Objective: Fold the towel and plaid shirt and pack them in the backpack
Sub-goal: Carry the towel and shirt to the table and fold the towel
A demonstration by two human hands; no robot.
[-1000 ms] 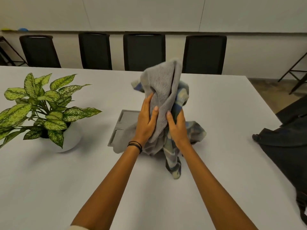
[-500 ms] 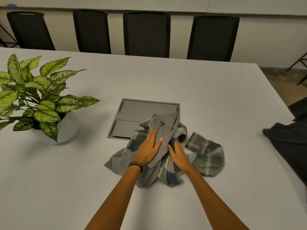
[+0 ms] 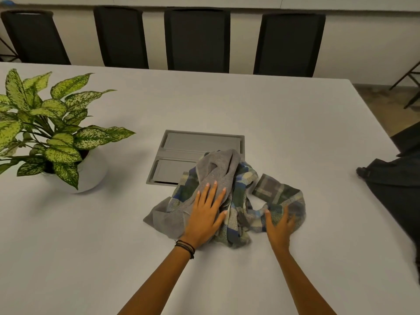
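A white surface carries a crumpled heap of cloth near its middle, a little toward the near edge. The heap is a gray towel tangled with a plaid shirt in blue, green and cream. The towel lies bunched over the left part of the shirt, and one corner trails flat onto the surface toward the near-left. A sleeve or flap of the shirt curls out to the right side of the heap.

The left hand lies palm down on the towel, fingers straight and spread, pressing it rather than gripping it. Dark bands circle that wrist. The right hand rests on the near-right edge of the shirt; its fingers look laid out over the cloth, not curled around it, though they are somewhat blurred.

The far side of the heap overlaps a gray rectangular panel set into the surface. A dark backpack lies at the right edge of the surface, well apart from the heap and partly out of view. Near the left edge stands a leafy plant in a round white pot. Black chairs line the far edge.
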